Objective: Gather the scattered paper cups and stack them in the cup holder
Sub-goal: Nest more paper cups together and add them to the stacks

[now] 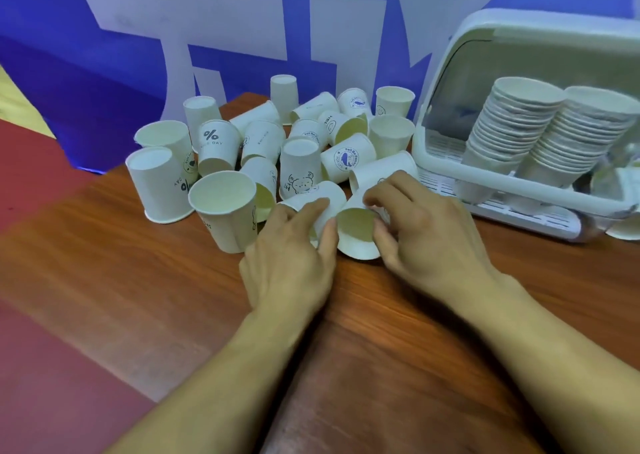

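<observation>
Head view: left hand (291, 266) grips fallen cup (328, 193), right hand (427, 242) pinches gaping cup (354, 228), both left of cup holder (554, 220).

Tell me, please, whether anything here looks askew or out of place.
Yes. The two stacks in the cup holder slant instead of standing upright. The loose cups on the table are jumbled, some upside down, some on their sides. The left hand and right hand each grip a toppled cup.

Left hand (289, 266) and right hand (429, 242) hold tipped cups (355, 237)
</observation>
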Tool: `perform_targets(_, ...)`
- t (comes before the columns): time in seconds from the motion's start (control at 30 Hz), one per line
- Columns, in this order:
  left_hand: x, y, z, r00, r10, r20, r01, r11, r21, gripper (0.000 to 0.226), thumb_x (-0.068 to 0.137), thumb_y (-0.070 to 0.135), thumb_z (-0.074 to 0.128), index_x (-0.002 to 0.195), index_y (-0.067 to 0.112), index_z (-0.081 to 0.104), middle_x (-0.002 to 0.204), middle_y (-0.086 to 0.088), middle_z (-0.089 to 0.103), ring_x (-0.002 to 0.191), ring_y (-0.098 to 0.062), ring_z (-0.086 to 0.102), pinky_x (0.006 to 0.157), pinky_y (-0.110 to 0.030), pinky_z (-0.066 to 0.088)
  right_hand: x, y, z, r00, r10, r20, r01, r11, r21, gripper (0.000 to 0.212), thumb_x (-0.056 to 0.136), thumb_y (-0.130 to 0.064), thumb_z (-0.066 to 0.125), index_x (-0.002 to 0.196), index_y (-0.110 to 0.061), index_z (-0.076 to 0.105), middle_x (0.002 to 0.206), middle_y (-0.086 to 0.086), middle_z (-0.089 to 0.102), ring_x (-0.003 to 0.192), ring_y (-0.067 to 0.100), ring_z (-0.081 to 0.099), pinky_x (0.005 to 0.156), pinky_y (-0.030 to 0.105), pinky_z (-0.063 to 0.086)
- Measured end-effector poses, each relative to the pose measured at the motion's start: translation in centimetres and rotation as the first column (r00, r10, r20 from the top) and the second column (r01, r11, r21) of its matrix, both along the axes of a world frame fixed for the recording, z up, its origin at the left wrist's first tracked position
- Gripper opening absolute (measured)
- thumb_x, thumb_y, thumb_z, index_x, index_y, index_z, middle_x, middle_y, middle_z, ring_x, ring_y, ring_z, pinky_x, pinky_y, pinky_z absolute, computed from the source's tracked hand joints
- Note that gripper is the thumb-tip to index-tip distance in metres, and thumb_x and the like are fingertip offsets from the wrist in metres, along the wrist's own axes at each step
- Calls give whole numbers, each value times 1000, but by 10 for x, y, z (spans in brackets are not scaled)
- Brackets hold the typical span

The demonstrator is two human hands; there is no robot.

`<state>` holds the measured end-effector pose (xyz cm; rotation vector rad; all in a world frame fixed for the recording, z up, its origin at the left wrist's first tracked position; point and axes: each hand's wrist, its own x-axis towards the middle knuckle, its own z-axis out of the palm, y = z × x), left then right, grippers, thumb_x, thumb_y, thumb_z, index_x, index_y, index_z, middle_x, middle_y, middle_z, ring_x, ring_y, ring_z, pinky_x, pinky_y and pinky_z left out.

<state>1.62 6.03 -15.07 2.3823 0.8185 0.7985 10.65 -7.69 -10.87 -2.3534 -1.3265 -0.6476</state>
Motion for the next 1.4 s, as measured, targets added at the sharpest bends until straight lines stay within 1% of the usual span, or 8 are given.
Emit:
perform_targets(0.3, 4, -4, 0, 979, -137, 149, 124, 988, 94, 5, 88, 36, 64, 92, 33, 62, 95, 12, 59, 74, -20, 58, 59, -37, 46, 7, -10, 13, 999, 38, 39, -47, 967, 250, 24, 66, -1, 61, 86, -14, 67, 103, -1, 63, 52, 19, 47, 44, 34, 43)
perform_targets(0.53, 5, -7, 0, 974, -168, 154, 149, 980, 129, 16, 85, 23, 67, 92, 31, 56, 91, 13, 57, 77, -14, 51, 57, -30, 36, 15, -22, 27, 977, 4, -215, 18, 995, 98, 15, 68, -16, 56, 55, -21, 62, 111, -8, 69, 68, 8, 57, 71, 31, 51)
perform_targets(0.67, 7, -10, 0, 969, -165, 186, 143, 981, 128, 35, 83, 22, 69, 109, 35, 49, 95, 14, 62, 78, -15, 54, 61, -27, 33, 21, -32, 42, 957, 9, -289, -29, 998, -64, 19, 68, -13, 53, 59, -22, 66, 116, -7, 69, 102, -6, 60, 83, 28, 48)
perform_targets(0.73, 7, -11, 0, 963, -150, 222, 132, 987, 95, 46, 83, 22, 70, 117, 35, 43, 95, 12, 62, 75, -18, 57, 62, -28, 36, 22, -38, 49, 959, 5, -282, -47, 989, -141, 17, 68, -13, 57, 67, -22, 71, 120, -8, 69, 98, -16, 56, 79, 18, 41)
perform_targets(0.87, 9, -12, -2, 946, -127, 297, 121, 992, 39, 51, 81, 21, 72, 121, 29, 40, 88, 11, 58, 74, -21, 60, 62, -31, 41, 23, -48, 63, 974, -12, -228, -28, 984, -175, 16, 69, -15, 64, 78, -21, 75, 133, -10, 61, 85, 5, 63, 78, 12, 33)
perform_targets(1.0, 9, -11, -3, 944, -129, 302, 115, 991, 64, 33, 83, 21, 72, 107, 27, 50, 81, 8, 56, 72, -23, 58, 63, -32, 40, 32, -57, 76, 988, -11, -156, 9, 1000, -14, 3, 80, -20, 71, 82, -19, 73, 128, -9, 60, 79, -4, 50, 80, 18, 37)
perform_targets(1.2, 11, -17, 1, 941, -168, 295, 146, 985, 96, 17, 85, 32, 57, 97, 20, 58, 73, 3, 51, 69, -24, 51, 63, -33, 37, 48, -81, 94, 993, -78, -92, 105, 931, 350, 4, 86, -20, 70, 87, -16, 71, 76, -13, 62, 64, 6, 51, 67, 22, 41)
perform_targets(1.4, 30, -39, 21, 860, -336, 384, 229, 927, 298, 14, 84, 19, 65, 96, 20, 59, 77, 20, 35, 73, -18, 47, 65, -30, 35, 56, -90, 99, 991, -111, -80, 136, 861, 490, 6, 86, -25, 66, 86, -21, 71, 72, -16, 62, 61, 6, 56, 63, 20, 42)
